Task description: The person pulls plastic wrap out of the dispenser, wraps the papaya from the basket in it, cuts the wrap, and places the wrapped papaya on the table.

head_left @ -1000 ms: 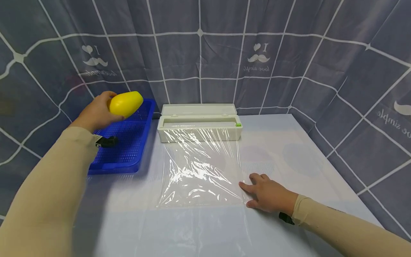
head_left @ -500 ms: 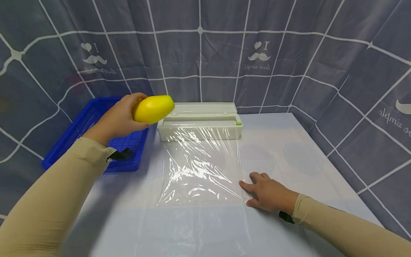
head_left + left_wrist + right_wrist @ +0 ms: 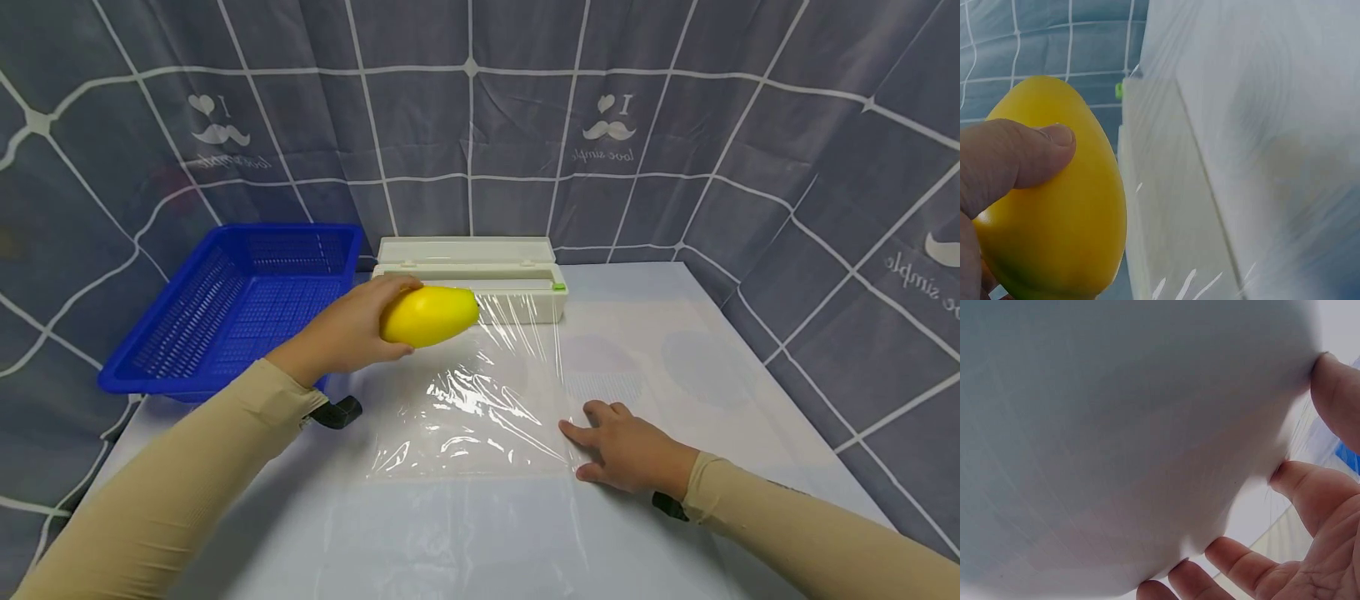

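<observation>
My left hand [image 3: 352, 327] grips a smooth yellow papaya-like fruit [image 3: 429, 317] from its left side, its narrow end pointing right. Thumb and fruit [image 3: 1054, 206] fill the left of the left wrist view; green tints its lower end there. The fruit is held over a sheet of clear cling film [image 3: 472, 417], near the white cling film box [image 3: 525, 307]. The film runs from that box toward me across the table. My right hand [image 3: 633, 450] has its fingers spread, fingertips on the film's right edge. In the right wrist view the fingertips [image 3: 1229, 553] press against the pale table surface.
A blue plastic basket [image 3: 277, 308] stands at the back left, beside the box. The box's lid [image 3: 465, 248] is raised, and a small green piece [image 3: 558, 287] sits at its right end. A white patterned cloth [image 3: 675, 375] covers the table; grey checked curtains [image 3: 517, 117] hang around it.
My left hand has carried the yellow fruit from above the blue basket rightward and toward me, over the film. The right hand has stayed at the film's edge.
</observation>
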The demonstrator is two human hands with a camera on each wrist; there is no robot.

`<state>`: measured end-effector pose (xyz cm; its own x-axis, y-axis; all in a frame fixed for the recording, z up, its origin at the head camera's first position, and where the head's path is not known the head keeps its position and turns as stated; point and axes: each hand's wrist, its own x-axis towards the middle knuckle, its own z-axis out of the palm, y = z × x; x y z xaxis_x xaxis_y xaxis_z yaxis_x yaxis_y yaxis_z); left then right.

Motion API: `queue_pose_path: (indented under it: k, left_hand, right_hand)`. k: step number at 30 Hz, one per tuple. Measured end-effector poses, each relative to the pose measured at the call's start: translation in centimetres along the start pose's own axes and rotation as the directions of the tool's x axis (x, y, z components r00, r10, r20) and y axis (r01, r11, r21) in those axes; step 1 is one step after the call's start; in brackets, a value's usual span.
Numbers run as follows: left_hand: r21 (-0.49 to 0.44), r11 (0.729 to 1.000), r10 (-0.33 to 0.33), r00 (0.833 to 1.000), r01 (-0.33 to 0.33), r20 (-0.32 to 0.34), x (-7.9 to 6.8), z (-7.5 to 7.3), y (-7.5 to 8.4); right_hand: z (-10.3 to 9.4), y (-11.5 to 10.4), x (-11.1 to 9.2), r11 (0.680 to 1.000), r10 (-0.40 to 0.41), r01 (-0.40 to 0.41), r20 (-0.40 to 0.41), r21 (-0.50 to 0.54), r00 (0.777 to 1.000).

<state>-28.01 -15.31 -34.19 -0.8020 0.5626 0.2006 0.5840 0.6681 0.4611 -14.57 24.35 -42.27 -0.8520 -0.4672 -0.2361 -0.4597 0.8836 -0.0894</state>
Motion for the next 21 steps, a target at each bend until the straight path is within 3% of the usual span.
queue_pose_path:
  k: [11,21]
  left_hand:
    - [0.036,0.998,0.042,0.993,-0.046,0.107,0.4,4.6,1.5]
    - [0.018,0.998,0.063,0.984,-0.067,0.164,0.9,7.3,2.0]
  right_hand:
    - [-0.1,-0.1,0.1,1.000,0.005,-0.004,0.010,-0.005,1.000]
    - [-0.1,0.0,0.1,1.000,0.012,-0.012,0.016,-0.005,1.000]
